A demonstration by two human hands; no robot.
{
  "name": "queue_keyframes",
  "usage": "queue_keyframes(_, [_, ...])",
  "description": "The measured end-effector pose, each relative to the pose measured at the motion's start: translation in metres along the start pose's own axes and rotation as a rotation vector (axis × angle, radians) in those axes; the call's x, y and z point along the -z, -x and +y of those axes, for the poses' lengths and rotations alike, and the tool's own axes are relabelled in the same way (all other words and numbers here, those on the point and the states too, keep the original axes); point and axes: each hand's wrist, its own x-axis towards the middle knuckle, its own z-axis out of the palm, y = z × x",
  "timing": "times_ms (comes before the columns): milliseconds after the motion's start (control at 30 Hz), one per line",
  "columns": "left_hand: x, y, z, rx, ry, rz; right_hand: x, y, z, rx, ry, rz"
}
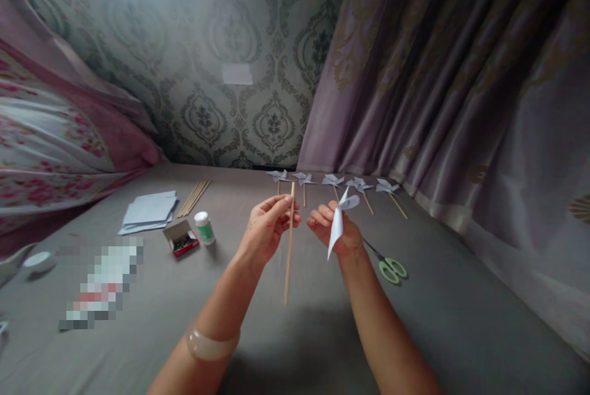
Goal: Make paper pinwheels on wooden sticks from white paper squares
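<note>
Grey sheeting covers the bed [461,297] before you, with damask wallpaper [221,118] behind and a mauve curtain [461,88] at the right. Your left hand [270,223] closes its fingers around a wooden stick [289,260], upright above the sheet. Your right hand [348,238] pinches a folded white paper [338,223] just beside it. Finished pinwheels [334,181] line the curtain's foot.
</note>
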Motion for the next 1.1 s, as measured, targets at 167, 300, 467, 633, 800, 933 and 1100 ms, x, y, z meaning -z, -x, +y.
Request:
queue_keyframes(167, [0.005, 0.002, 0.009, 0.012, 0.068, 0.003, -0.02, -0.024, -0.002, 0.154, -0.015, 0.007])
queue_keyframes(300, [0.007, 0.001, 0.012, 0.039, 0.058, -0.022, -0.025, -0.034, 0.001, 0.184, -0.102, 0.035])
queue_keyframes(467, [0.008, -0.001, 0.012, 0.105, 0.006, -0.098, -0.017, -0.038, -0.004, 0.19, -0.136, 0.047])
queue_keyframes(633, [0.006, 0.002, 0.007, 0.198, -0.09, -0.19, 0.001, -0.041, -0.006, 0.203, -0.07, 0.049])
queue_keyframes(800, [-0.001, 0.004, 0.005, 0.201, -0.09, -0.2, 0.007, -0.044, -0.001, 0.153, -0.183, 0.033])
queue_keyframes(933, [-0.004, 0.006, 0.009, 0.224, -0.058, -0.247, 0.002, -0.045, 0.002, 0.116, -0.32, -0.086])
queue_keyframes(1100, [-0.006, 0.01, 0.011, 0.229, -0.031, -0.303, -0.005, -0.045, -0.001, 0.106, -0.39, -0.137])
